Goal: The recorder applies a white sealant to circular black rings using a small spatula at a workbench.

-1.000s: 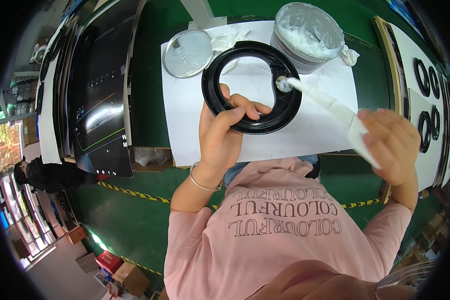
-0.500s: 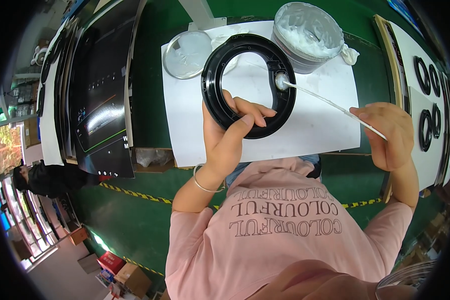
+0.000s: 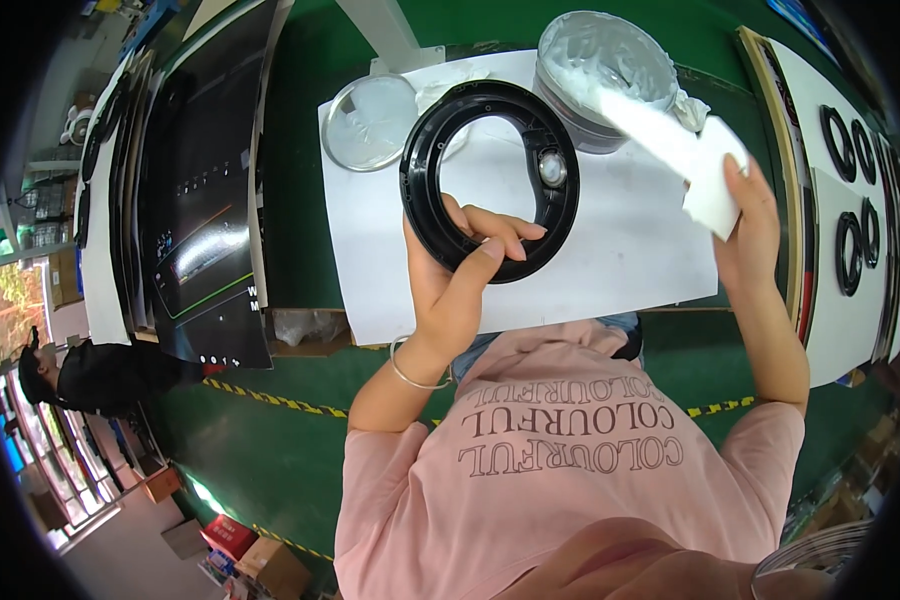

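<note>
My left hand (image 3: pixel 458 275) is closed on the lower edge of a black plastic ring (image 3: pixel 420 180), holding it up above a white sheet. On the ring's right inner side, a round recess carries a whitish, glossy blob (image 3: pixel 552 168). A flat white scraper (image 3: pixel 708 180) is pinched in my right hand (image 3: pixel 752 225), its broad face showing. The scraper's narrow end reaches left over the near rim of a grey tub (image 3: pixel 578 115) of white paste. Whether that end touches the paste I cannot tell.
A round lid (image 3: pixel 370 125) smeared with paste lies on the white sheet (image 3: pixel 630 265), left of the ring. Crumpled tissue (image 3: pixel 690 110) sits beside the tub. Several black rings (image 3: pixel 848 250) lie on a board at right. A dark glossy panel (image 3: pixel 205 200) stands at left.
My right hand has moved up and left, turning the scraper from edge-on to flat. Its tip has left the ring's recess for the tub. The ring stays in my left hand.
</note>
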`<control>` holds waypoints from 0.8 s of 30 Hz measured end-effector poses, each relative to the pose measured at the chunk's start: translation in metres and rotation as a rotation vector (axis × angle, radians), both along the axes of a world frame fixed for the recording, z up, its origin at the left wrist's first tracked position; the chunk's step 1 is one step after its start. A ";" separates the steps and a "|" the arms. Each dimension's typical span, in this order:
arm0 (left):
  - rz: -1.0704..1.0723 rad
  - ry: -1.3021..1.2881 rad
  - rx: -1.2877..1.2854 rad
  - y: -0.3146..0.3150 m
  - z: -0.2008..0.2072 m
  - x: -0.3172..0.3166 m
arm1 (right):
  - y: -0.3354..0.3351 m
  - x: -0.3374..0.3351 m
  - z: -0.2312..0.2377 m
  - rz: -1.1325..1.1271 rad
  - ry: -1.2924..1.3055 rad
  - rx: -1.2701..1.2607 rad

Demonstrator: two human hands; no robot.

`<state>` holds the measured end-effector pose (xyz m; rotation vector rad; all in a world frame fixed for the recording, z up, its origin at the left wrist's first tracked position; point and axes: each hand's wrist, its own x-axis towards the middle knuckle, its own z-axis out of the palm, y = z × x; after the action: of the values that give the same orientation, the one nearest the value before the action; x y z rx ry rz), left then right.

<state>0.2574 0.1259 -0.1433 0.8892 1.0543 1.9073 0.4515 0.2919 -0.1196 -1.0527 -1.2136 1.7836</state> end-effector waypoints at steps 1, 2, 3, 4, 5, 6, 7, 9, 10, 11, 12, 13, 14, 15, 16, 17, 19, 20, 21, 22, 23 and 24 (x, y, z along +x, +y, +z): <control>-0.002 0.001 0.001 0.000 0.001 -0.001 | 0.007 0.000 -0.001 -0.065 -0.029 0.198; -0.002 -0.076 -0.015 0.000 0.002 -0.002 | 0.014 0.000 -0.002 -0.131 -0.060 0.397; -0.008 -0.153 -0.030 0.001 0.003 -0.002 | 0.022 0.003 -0.002 -0.140 -0.062 0.399; -0.018 -0.155 -0.027 0.001 0.004 -0.002 | 0.030 0.008 -0.001 -0.037 -0.263 0.908; -0.011 -0.229 -0.042 0.001 0.004 -0.003 | 0.037 0.012 0.001 0.081 -0.474 1.411; 0.000 -0.302 -0.060 -0.001 0.003 -0.004 | 0.040 0.014 0.001 0.220 -0.690 1.904; -0.010 -0.316 -0.057 -0.002 0.000 -0.006 | 0.030 0.012 0.006 0.300 -0.769 1.993; 0.001 -0.337 -0.046 -0.006 0.000 -0.008 | 0.022 0.030 -0.001 0.312 -0.779 2.007; 0.021 -0.357 -0.032 -0.006 0.001 -0.009 | 0.021 0.042 -0.005 0.327 -0.780 2.026; 0.019 -0.358 -0.035 -0.006 0.001 -0.010 | 0.020 0.056 -0.006 0.343 -0.796 2.028; 0.022 -0.357 -0.037 -0.005 0.001 -0.008 | 0.018 0.068 -0.003 0.345 -0.792 2.028; 0.020 -0.329 -0.035 -0.004 0.001 -0.009 | 0.016 0.078 0.003 0.370 -0.830 1.985; 0.019 -0.301 -0.035 -0.003 0.002 -0.009 | 0.016 0.082 0.009 0.394 -0.866 1.942; 0.013 -0.296 -0.028 -0.001 0.001 -0.008 | 0.013 0.080 0.013 0.394 -0.864 1.938; 0.014 -0.294 -0.033 0.000 0.001 -0.006 | 0.009 0.074 0.017 0.222 -0.705 1.756; 0.005 -0.275 -0.025 0.001 0.001 -0.003 | 0.005 0.070 0.018 0.060 -0.547 1.564; -0.018 -0.236 -0.020 0.005 0.003 0.000 | -0.001 0.069 0.015 -0.052 -0.337 1.108; -0.020 -0.231 -0.022 0.005 0.004 0.001 | -0.004 0.068 0.014 -0.146 -0.130 0.650; -0.029 -0.204 -0.016 0.005 0.004 0.002 | -0.010 0.059 0.019 -0.117 -0.162 0.573; -0.031 -0.173 -0.012 0.005 0.004 0.003 | -0.015 0.055 0.023 -0.113 -0.156 0.569; -0.027 -0.160 -0.013 0.005 0.006 0.003 | -0.021 0.054 0.026 0.037 -0.317 0.763; -0.020 -0.157 -0.017 0.004 0.007 0.003 | -0.024 0.052 0.031 0.194 -0.478 0.953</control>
<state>0.2604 0.1297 -0.1366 0.7249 0.9627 1.9152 0.5031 0.2679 -0.0887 -0.7862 -2.1976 0.8392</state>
